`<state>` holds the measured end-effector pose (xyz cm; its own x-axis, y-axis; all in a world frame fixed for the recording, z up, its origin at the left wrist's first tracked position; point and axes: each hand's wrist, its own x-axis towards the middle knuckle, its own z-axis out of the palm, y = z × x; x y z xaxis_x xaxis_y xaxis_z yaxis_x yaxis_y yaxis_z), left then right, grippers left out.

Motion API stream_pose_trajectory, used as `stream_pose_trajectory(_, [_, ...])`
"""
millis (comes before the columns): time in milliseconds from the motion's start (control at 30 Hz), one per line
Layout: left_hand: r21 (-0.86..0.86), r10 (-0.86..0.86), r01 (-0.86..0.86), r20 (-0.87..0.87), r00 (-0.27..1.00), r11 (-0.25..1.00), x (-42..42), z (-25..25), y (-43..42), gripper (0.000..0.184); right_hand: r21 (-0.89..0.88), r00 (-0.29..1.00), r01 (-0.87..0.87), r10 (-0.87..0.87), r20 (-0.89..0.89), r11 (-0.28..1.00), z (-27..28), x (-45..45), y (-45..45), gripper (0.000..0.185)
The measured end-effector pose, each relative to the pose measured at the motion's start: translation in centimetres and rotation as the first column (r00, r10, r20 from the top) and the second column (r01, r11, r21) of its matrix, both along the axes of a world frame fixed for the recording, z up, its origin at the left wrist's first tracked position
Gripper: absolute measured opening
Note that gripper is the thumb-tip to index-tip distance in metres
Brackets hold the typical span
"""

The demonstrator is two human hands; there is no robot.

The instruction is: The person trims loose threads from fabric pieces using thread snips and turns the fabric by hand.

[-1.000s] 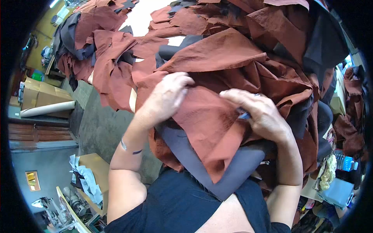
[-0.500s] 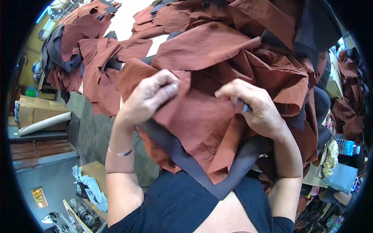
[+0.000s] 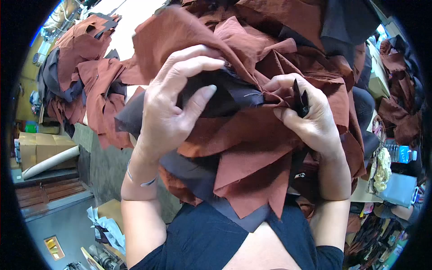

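Note:
My right hand (image 3: 312, 114) pinches a gathered edge of reddish-brown fabric (image 3: 243, 130) between thumb and fingers. Tucked in that same hand is a small black two-pointed tool (image 3: 302, 101), which looks like thread snips. My left hand (image 3: 173, 101) is open, its thumb well apart from the curved fingers, beside a dark fabric layer (image 3: 243, 92) with pale loose threads at its edge. A brown flap (image 3: 175, 38) stands up behind the left fingers. Brown and dark pieces hang over my lap, the lowest a pointed brown piece (image 3: 254, 180).
Heaps of brown and dark cloth (image 3: 94, 45) cover much of the white table (image 3: 128, 18). To the left are a cardboard box (image 3: 45, 146) and a pale roll (image 3: 51, 162). A water bottle (image 3: 400, 154) and a grey-blue container (image 3: 396, 189) stand at right.
The brown cloth has been turned over and lifted, exposing dark fabric and threads. My left hand has opened. My right hand now pinches the gathered edge, with the black tool more visible.

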<state>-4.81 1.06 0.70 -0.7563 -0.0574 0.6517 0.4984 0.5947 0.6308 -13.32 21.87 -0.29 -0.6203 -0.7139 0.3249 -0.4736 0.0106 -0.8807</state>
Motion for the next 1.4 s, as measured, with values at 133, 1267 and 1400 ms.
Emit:
stream_pose_trajectory(133, [-0.582,0.01,-0.055,-0.081,0.997,0.811,-1.3,1.9,0.7,0.059,0.039,0.998,-0.031,0.033,-0.045,0.999,0.7,-0.2,0.3,0.034])
stream_pose_trajectory(1267, [0.224,-0.651,0.632,0.464,0.6,0.742,-2.4,1.5,1.3,0.022,-0.357,0.728,0.152,0.139,0.671,0.922,-1.5,-6.5,6.7,0.011])
stream_pose_trajectory(1400, [0.277,-0.638,0.587,0.485,0.597,0.76,-2.2,0.6,1.8,0.012,-0.319,0.894,0.333,-0.189,0.407,0.887,-1.8,-5.9,4.5,0.014])
